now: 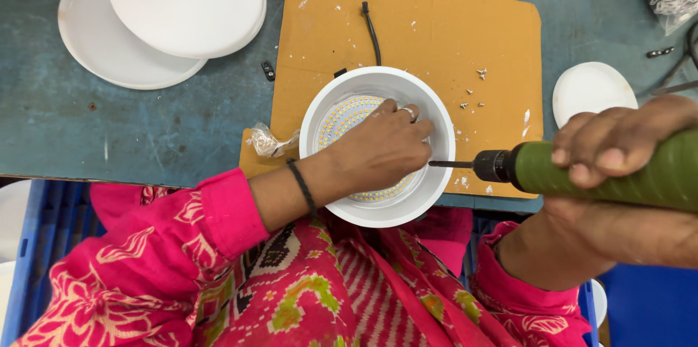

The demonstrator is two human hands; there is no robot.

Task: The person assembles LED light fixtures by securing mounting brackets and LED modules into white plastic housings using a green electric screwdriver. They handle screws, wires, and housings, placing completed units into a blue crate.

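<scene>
A round white lamp housing [378,85] with a yellow LED board [347,116] inside stands on a brown cardboard sheet [436,20] at the table's near edge. My left hand [382,147] reaches into the housing, fingers pressed on the board near its right wall. My right hand [618,145] grips a green electric screwdriver [582,171] held level, its bit [451,164] pointing left over the housing's rim toward my left fingers. A black cable [372,31] runs from the housing's far side.
Two stacked white round discs [167,13] lie at the far left of the blue-green table [87,129]. A smaller white disc [589,89] sits at right. Small screws [476,89] scatter on the cardboard. A crumpled plastic bag [267,142] lies left of the housing. Blue crates [43,231] stand below.
</scene>
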